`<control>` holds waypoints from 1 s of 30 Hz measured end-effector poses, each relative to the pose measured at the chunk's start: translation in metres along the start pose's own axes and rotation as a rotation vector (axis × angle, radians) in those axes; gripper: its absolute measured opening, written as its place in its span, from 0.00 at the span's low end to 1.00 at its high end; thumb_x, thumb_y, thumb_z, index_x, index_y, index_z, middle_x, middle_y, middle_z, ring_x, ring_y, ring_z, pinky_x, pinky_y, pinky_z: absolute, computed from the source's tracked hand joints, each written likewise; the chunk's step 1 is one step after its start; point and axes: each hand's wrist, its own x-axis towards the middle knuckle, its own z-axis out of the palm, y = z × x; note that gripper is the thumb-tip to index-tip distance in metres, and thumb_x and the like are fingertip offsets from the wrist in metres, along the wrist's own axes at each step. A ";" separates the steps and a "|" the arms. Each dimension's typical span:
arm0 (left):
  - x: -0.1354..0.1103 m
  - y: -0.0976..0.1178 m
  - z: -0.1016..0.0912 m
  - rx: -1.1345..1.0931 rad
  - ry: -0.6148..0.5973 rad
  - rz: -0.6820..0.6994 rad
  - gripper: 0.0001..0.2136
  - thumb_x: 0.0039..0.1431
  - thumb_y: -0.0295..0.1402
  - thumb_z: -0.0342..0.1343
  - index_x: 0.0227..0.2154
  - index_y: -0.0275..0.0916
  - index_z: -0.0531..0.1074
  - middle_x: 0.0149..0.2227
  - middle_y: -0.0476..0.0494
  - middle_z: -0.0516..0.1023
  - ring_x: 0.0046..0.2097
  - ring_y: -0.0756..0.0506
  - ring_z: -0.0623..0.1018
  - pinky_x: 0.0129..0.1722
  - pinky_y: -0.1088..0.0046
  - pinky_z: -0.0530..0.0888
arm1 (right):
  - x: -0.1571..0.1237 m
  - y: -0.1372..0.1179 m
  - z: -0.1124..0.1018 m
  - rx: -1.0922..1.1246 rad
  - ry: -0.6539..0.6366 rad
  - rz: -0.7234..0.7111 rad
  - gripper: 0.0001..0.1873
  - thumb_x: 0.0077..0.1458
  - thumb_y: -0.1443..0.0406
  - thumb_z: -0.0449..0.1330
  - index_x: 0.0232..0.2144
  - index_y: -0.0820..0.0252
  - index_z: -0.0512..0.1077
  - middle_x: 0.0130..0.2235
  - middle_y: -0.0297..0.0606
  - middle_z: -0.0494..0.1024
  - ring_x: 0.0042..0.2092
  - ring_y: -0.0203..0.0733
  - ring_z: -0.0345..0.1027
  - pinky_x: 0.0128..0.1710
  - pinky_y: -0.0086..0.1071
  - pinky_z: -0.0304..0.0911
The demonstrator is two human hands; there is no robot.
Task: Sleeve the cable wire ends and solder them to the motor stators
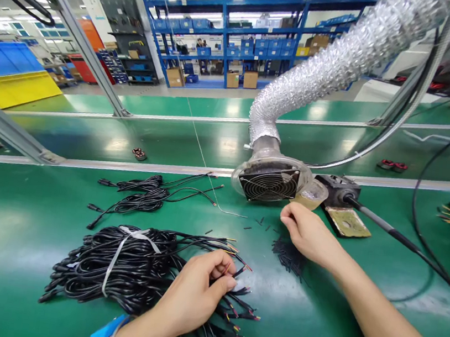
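The fingers (222,280) of the left hand (194,295) pinch one thin wire (229,268) at the loose end of the tied black cable bundle (126,272). The bundle lies on the green desk (8,249), in front and left of the extractor fan (268,184). Just in front of the fan, the right hand (310,236) draws its fingers (290,215) narrow; any hold is too small to tell. Black sleeve pieces (290,256) lie beneath it, and a soldering iron (388,227) lies right of the fan.
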 end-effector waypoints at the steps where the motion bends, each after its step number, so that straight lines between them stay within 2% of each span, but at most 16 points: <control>1: 0.000 0.000 0.000 -0.001 0.000 0.005 0.01 0.59 0.29 0.55 0.33 0.40 0.70 0.31 0.51 0.73 0.34 0.49 0.70 0.36 0.75 0.67 | -0.005 -0.009 -0.002 0.048 -0.012 -0.019 0.07 0.62 0.69 0.50 0.32 0.58 0.66 0.32 0.37 0.70 0.34 0.41 0.63 0.35 0.33 0.60; 6: -0.001 -0.001 -0.001 0.009 0.014 0.012 0.02 0.60 0.28 0.53 0.32 0.40 0.70 0.30 0.52 0.73 0.33 0.49 0.69 0.36 0.75 0.65 | -0.028 -0.053 0.003 0.395 -0.176 -0.177 0.06 0.61 0.70 0.53 0.37 0.56 0.70 0.36 0.34 0.73 0.36 0.37 0.67 0.38 0.30 0.63; 11: -0.003 -0.003 -0.001 0.027 0.027 -0.004 0.02 0.59 0.28 0.54 0.33 0.41 0.71 0.31 0.52 0.74 0.35 0.48 0.70 0.37 0.74 0.65 | -0.035 -0.062 0.009 0.556 -0.227 -0.139 0.13 0.57 0.72 0.56 0.44 0.56 0.67 0.33 0.31 0.74 0.32 0.35 0.66 0.35 0.29 0.66; 21: -0.002 0.000 -0.001 0.042 0.006 0.003 0.03 0.59 0.28 0.54 0.32 0.40 0.71 0.31 0.51 0.75 0.35 0.47 0.71 0.37 0.73 0.65 | -0.039 -0.062 0.009 0.577 -0.210 -0.150 0.18 0.54 0.74 0.56 0.47 0.54 0.65 0.34 0.31 0.74 0.33 0.35 0.67 0.35 0.30 0.67; 30: -0.001 0.006 -0.001 0.063 -0.004 0.038 0.04 0.58 0.25 0.54 0.31 0.40 0.71 0.32 0.52 0.76 0.34 0.48 0.71 0.38 0.74 0.65 | -0.040 -0.064 0.008 0.526 -0.247 -0.176 0.22 0.52 0.76 0.56 0.48 0.54 0.66 0.35 0.31 0.74 0.33 0.34 0.68 0.37 0.28 0.68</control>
